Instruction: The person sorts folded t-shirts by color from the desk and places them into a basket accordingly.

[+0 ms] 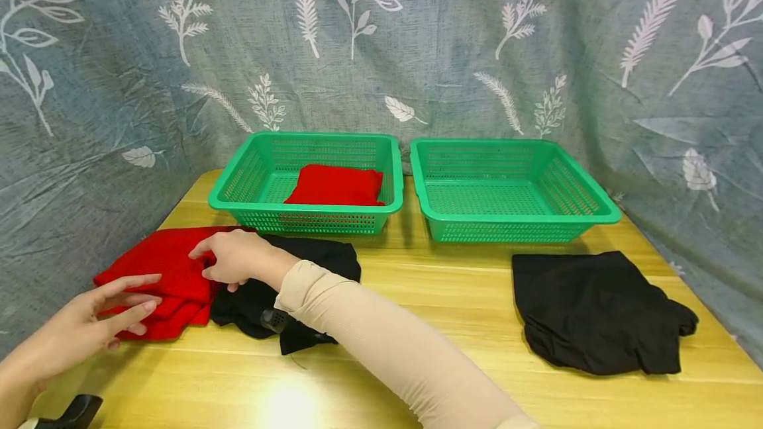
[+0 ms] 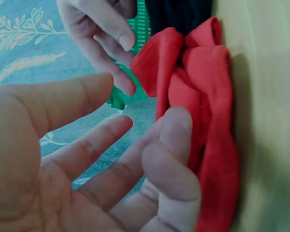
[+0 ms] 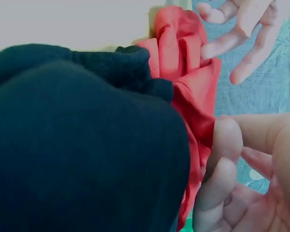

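Observation:
A red cloth (image 1: 163, 263) lies bunched at the left of the table, partly on a black cloth (image 1: 322, 253). My right hand (image 1: 241, 257) reaches across to the red cloth's right part, thumb and forefinger apart at a raised fold. In the right wrist view the fingertips (image 3: 226, 137) meet the fold's edge, and the black cloth (image 3: 87, 145) fills the near side. At the red cloth's near left edge is my left hand (image 1: 89, 330), its fingers spread and only loosely bent. In the left wrist view nothing lies in its palm (image 2: 53, 193).
A green basket (image 1: 304, 209) at the back left holds a folded red cloth (image 1: 340, 185). Beside it stands another green basket (image 1: 518, 218). Another black cloth (image 1: 596, 310) lies on the table's right side. A patterned curtain (image 1: 441, 51) hangs behind.

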Tool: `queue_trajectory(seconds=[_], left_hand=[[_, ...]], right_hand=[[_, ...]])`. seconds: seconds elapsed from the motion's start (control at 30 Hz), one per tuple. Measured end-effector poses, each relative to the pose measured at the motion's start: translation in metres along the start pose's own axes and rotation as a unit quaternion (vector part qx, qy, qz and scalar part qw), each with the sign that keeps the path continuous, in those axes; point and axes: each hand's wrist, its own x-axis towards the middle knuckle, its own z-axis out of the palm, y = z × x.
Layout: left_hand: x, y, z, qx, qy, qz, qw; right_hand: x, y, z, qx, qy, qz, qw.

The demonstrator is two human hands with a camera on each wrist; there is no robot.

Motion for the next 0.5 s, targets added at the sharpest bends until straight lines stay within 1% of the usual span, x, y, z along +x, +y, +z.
queue_trajectory(seconds=[0.17,0.3,0.5], left_hand=[[0.000,-0.008,0.006,-0.024,-0.007,-0.002,0.9997],[0.001,-0.013,0.007,-0.048,-0.014,-0.005,0.9987],[0.004,-0.018,0.007,-0.072,-0.014,-0.006,0.9973]], right_hand=[[0.007,-0.005,0.004,-0.041,-0.006,0.010,0.999],[0.010,-0.007,0.006,-0.085,-0.009,0.003,0.996],[0.011,-0.008,0.007,-0.109,-0.020,0.001,0.994]])
